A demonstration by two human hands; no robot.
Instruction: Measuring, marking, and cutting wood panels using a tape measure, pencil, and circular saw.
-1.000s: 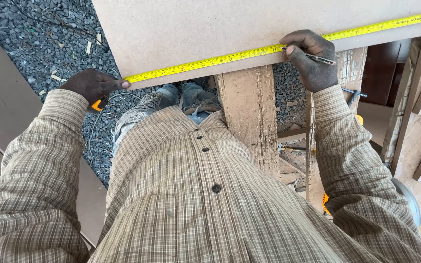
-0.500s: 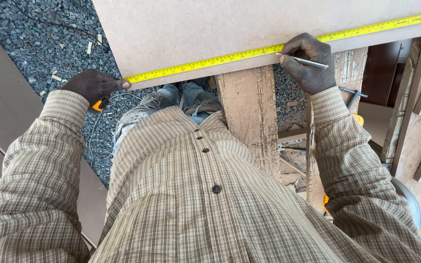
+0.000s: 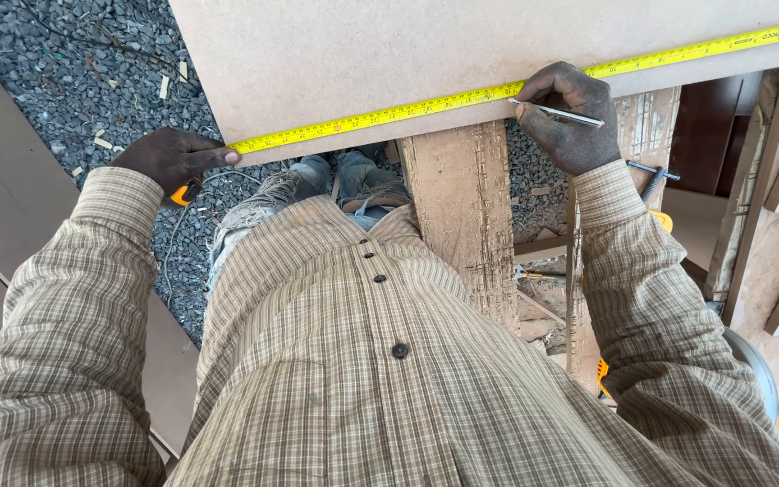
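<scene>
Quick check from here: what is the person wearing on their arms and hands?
Both arms are in long sleeves of a beige and brown checked shirt, buttoned down the front with dark round buttons, the cuffs closed at the wrists. The left hand and right hand are bare: no gloves, and no watch or rings visible. Both hands look dusty.

Rough wooden trestle [image 3: 462, 225], pale board [image 3: 389, 54] on it, yellow tape measure [image 3: 462, 97] along board

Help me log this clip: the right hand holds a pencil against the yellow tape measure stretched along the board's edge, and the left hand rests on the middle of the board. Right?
Not quite. In the head view the left hand pins the tape measure end at the board corner, not its middle. The right hand does hold the pencil.
</scene>
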